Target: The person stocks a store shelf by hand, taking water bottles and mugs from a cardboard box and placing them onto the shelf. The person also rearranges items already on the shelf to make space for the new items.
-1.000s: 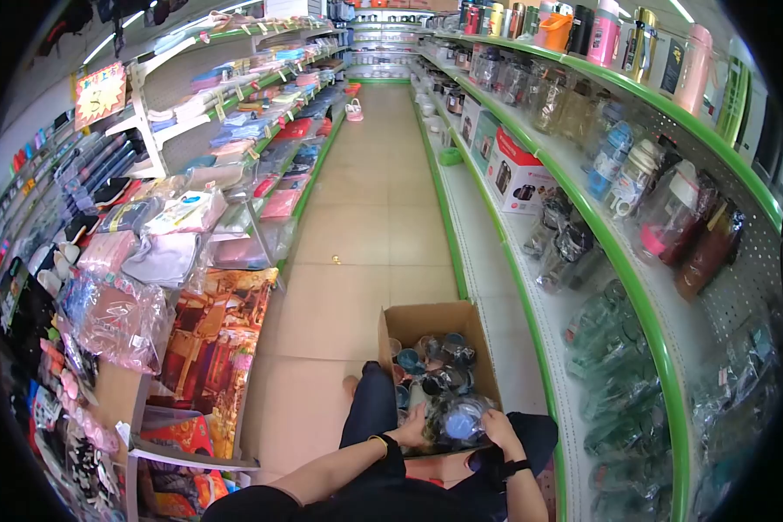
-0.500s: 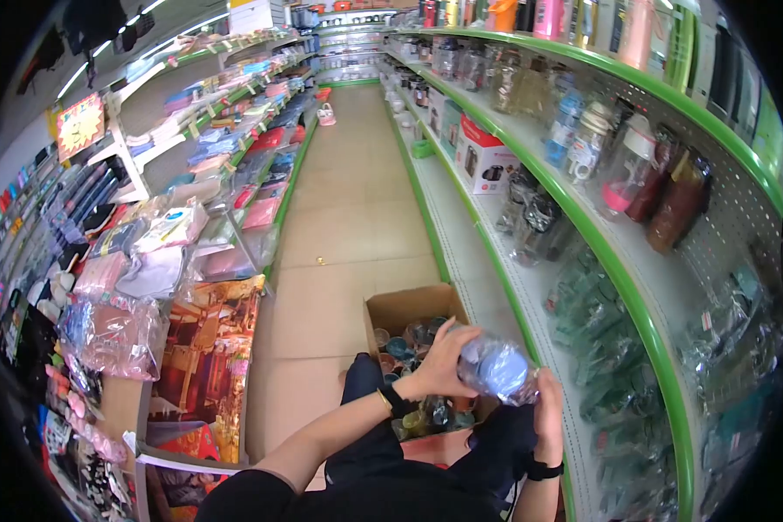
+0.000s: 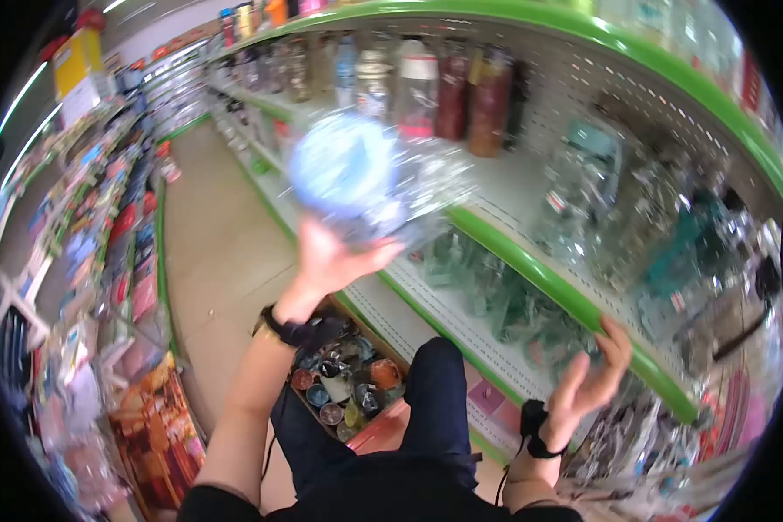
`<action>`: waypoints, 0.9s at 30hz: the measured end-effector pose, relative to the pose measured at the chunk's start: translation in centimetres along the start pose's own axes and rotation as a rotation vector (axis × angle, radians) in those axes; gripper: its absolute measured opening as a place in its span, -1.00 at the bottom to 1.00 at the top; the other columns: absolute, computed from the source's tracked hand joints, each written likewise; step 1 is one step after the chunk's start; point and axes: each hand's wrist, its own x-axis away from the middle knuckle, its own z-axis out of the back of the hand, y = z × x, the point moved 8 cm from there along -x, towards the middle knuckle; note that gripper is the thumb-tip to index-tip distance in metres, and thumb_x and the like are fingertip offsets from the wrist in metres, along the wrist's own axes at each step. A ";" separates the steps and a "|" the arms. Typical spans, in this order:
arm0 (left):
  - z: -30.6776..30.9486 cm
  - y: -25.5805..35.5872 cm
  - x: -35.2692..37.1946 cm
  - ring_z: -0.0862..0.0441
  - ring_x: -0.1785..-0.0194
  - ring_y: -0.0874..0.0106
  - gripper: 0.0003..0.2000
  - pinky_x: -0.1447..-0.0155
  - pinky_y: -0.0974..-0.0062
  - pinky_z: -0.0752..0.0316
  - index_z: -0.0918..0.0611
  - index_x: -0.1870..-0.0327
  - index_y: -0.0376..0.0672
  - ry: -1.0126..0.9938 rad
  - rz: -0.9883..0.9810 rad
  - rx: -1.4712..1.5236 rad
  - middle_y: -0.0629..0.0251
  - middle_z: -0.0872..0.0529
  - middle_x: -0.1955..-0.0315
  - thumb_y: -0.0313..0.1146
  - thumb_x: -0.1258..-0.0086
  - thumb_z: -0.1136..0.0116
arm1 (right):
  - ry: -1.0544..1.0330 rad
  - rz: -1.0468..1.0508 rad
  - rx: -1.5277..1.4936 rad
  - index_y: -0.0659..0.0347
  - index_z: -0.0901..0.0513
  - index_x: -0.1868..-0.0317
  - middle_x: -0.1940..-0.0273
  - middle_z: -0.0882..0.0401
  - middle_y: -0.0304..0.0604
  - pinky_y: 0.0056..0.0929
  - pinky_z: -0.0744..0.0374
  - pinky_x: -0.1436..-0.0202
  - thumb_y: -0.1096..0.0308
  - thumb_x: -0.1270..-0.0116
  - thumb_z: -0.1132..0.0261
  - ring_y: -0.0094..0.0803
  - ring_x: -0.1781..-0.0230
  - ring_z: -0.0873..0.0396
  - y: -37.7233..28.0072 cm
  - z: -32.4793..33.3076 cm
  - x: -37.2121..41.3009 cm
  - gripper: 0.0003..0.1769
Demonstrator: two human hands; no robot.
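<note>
Blue-lidded container point(image 3: 344, 165) in clear wrap, blurred, upper ctr of frame, held in L hand point(image 3: 331, 261). R hand point(image 3: 592, 378) empty, fingers spread, at green shelf edge point(image 3: 539, 274), lower R. Open box point(image 3: 344, 383) w/ jars, lower ctr.

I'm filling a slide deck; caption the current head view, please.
Left hand holds up a blue-topped container in clear wrap; right hand, open, is at the green shelf edge.

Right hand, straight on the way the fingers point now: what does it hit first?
Likely the green front edge of the shelf beside the right hand. The fingertips already overlap that edge in the picture; depth is unclear, so they may be touching it or just short.
</note>
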 end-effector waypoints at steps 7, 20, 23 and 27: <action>-7.7 -3.0 -10.4 -0.47 -0.15 0.38 -0.17 -0.29 0.33 -0.35 -0.25 -0.20 -0.33 0.069 0.019 0.370 0.15 -0.51 -0.05 -0.33 0.07 -0.57 | 0.084 0.171 0.337 0.32 -0.48 0.14 -0.01 -0.56 0.05 0.21 -0.22 -0.35 0.51 -0.25 -0.08 0.02 -0.11 -0.47 3.5 2.7 -2.0 -0.82; -23.9 -11.0 -23.2 -0.57 -0.10 -0.02 0.09 -0.22 0.28 -0.44 -0.16 -0.23 -0.56 -0.217 0.163 -0.237 -0.25 -0.55 -0.01 0.05 0.19 -0.53 | -0.084 0.054 0.630 0.38 -0.54 0.28 0.32 -0.53 0.04 0.06 -0.41 -0.12 0.48 -0.19 -0.15 0.06 0.24 -0.49 7.3 2.0 -0.7 -0.87; -26.9 -16.7 -25.2 -0.48 -0.22 -0.01 0.21 -0.29 0.33 -0.40 -0.07 -0.29 -0.62 -0.264 0.217 -0.149 -0.27 -0.46 -0.14 0.16 0.18 -0.50 | 0.066 0.195 0.614 0.14 -0.63 0.41 0.59 -0.41 -0.14 -0.24 -0.30 0.51 0.19 -0.38 -0.21 -0.18 0.62 -0.37 5.2 1.8 -2.9 -0.75; -31.5 -21.7 -25.2 -0.28 -0.39 0.04 0.34 -0.41 0.35 -0.24 0.20 -0.37 -0.56 -0.353 0.349 -0.105 -0.24 -0.23 -0.33 0.21 0.14 -0.47 | 0.042 0.190 0.667 0.21 -0.62 0.45 0.58 -0.43 -0.11 -0.23 -0.29 0.51 0.25 -0.37 -0.19 -0.16 0.62 -0.38 5.5 1.7 -2.4 -0.73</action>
